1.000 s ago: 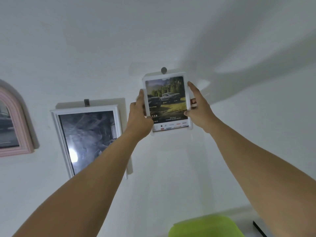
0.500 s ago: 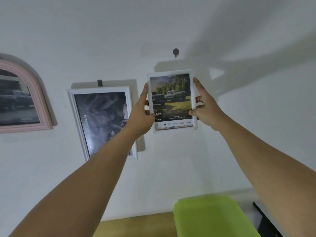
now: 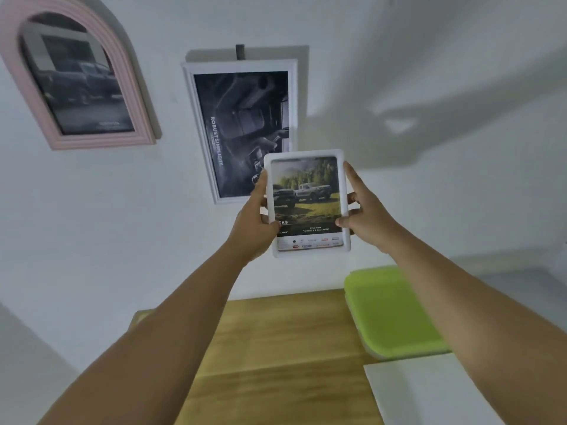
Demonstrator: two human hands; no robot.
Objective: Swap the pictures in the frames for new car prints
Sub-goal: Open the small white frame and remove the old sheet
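I hold a small white frame (image 3: 307,203) upright in the air, clear of the wall, with a print of two pickup trucks on a green field inside. My left hand (image 3: 255,221) grips its left edge and my right hand (image 3: 364,213) grips its right edge. Behind it on the white wall hangs a taller white frame (image 3: 240,124) with a dark car-interior print. Further left hangs a pink arched frame (image 3: 78,78) with a dark truck picture.
Below lies a wooden table (image 3: 282,348). A lime-green lidded box (image 3: 389,311) sits on its right side, and a white sheet (image 3: 429,391) lies near the lower right. The white wall stands directly behind the table.
The small frame has come off its wall hook and moved down and toward me in both hands. My view has tilted down, so the table now shows.
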